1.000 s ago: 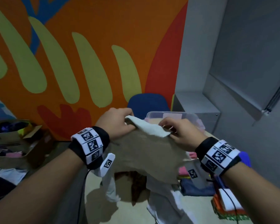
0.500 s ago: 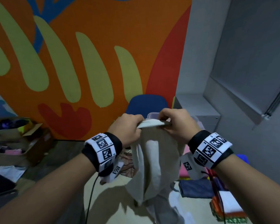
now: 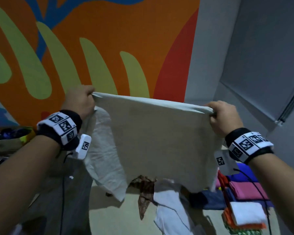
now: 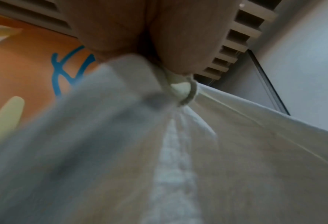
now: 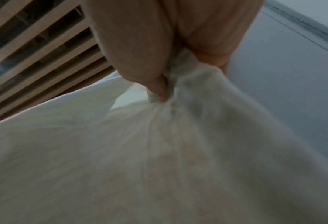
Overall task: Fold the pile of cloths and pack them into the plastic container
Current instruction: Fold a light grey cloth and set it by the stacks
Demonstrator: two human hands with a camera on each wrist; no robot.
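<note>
A beige cloth (image 3: 159, 138) hangs spread out in front of me, held up by its two top corners. My left hand (image 3: 81, 100) pinches the left corner and my right hand (image 3: 222, 116) pinches the right one. The left wrist view has the cloth (image 4: 217, 151) bunched under my left hand (image 4: 140, 37). In the right wrist view the cloth (image 5: 159, 166) gathers where my right hand (image 5: 169, 53) grips it. Below on the table lie a brown patterned cloth (image 3: 144, 194) and a white cloth (image 3: 170, 211). The plastic container is hidden behind the raised cloth.
Folded cloths (image 3: 244, 206) in blue, pink, white and orange are stacked at the lower right of the table (image 3: 109, 216). A cardboard box (image 3: 8, 138) with odds and ends sits at the far left. An orange mural wall (image 3: 92, 48) stands behind.
My hands have moved apart and upward, stretching the beige cloth from a narrow hanging bunch into a wide flat sheet. It now covers the container and the blue chair.
</note>
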